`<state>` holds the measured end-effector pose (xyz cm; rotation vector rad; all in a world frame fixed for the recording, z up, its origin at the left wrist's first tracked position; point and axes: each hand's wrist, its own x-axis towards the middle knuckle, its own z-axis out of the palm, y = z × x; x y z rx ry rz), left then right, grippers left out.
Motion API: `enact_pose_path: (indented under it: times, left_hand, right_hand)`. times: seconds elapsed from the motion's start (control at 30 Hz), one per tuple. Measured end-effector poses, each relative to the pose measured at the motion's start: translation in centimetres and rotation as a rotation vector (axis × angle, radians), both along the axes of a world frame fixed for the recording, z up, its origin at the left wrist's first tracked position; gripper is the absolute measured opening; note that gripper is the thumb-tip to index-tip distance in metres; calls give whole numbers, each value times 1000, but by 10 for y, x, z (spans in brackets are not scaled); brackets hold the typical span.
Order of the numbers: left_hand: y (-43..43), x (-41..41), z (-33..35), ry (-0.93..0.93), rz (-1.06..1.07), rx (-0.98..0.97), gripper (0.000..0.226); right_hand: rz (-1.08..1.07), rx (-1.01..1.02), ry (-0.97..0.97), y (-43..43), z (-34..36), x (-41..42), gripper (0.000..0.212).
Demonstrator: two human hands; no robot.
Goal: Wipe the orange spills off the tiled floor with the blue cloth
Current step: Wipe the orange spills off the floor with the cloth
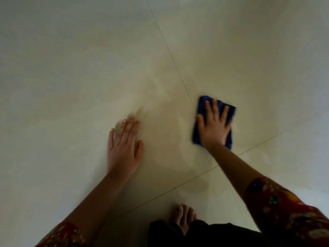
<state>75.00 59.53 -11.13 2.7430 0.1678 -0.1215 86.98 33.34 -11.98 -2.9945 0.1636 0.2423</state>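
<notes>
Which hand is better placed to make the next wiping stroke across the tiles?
Right. The right hand lies flat, fingers spread, on the blue cloth; the left hand rests on bare tiled floor, holding nothing, likely as a brace.

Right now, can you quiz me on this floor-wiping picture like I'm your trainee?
1. True or false: the left hand lies flat on the tiled floor, holding nothing.
2. What does the right hand press down on? A a sponge; B the blue cloth; C a brush.
3. Fill in: near the bottom edge shows a bare ____.
Key: 1 true; 2 B; 3 foot.
</notes>
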Motion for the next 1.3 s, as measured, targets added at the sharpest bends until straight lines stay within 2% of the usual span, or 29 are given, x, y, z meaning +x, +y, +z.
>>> enact_pose_path:
  times: [0.07, 0.17, 0.23, 0.3, 0.37, 0.5, 0.57, 0.6, 0.7, 0.8, 0.87, 0.93, 1.0, 1.07, 1.13, 1.2, 1.27, 1.3]
  left_hand:
    - [-7, -12, 2, -14, 56, -27, 64]
    - [-4, -28, 4, -32, 139, -30, 63]
    - [6, -32, 6, -23, 148, -10, 61]
    - [20, -31, 9, 6, 165, -11, 63]
    - [33, -33, 11, 26, 201, -13, 64]
    - [48, -57, 12, 27, 262, 27, 64]
    - [52, -71, 10, 31, 277, 24, 63]
    - [52, -79, 9, 41, 281, 29, 62]
    - [57, -98, 6, 19, 348, 45, 60]
    - [60, -102, 1, -20, 431, 24, 56]
    - [68, -102, 0, -51, 510, 3, 56]
    - [74, -100, 3, -75, 560, -21, 56]
    - [81, -101, 2, -80, 587, -30, 55]
    - [81, -105, 0, -77, 581, -23, 55]
    - [78, -113, -2, -81, 555, -16, 55]
    - [75, -122, -2, -88, 541, -22, 55]
    - [72, -131, -2, -98, 557, -20, 54]
    - [71, -137, -1, -105, 586, -21, 53]
  right_hand:
    - [140, 19, -8, 54, -2, -11, 63]
    - [473, 52, -34, 117, 0, -48, 60]
    - [750, 52, -8, 110, 2, -80, 59]
    - [876, 83, 15, 74, 4, -93, 60]
    - [768, 82, -3, 38, 2, -77, 60]
    - [284, 23, 1, 34, 3, 5, 62]
    - [211, -1, 8, 71, 4, 37, 63]
    - [242, -4, 0, 96, 3, 43, 64]
    - [554, 23, -25, 186, 0, 22, 64]
    - [896, 102, -71, 229, -1, -47, 63]
    - [1124, 135, -90, 215, -1, -90, 62]
    - [1212, 102, -74, 170, -1, -109, 63]
    - [1090, 55, -73, 120, 0, -103, 64]
    - [808, -17, -29, 84, -1, -79, 65]
    - [518, -39, -6, 78, 0, -57, 66]
    - [346, -49, -12, 100, 0, -54, 67]
    - [381, -59, -38, 127, 0, -75, 68]
    - [516, -54, -40, 137, 0, -96, 67]
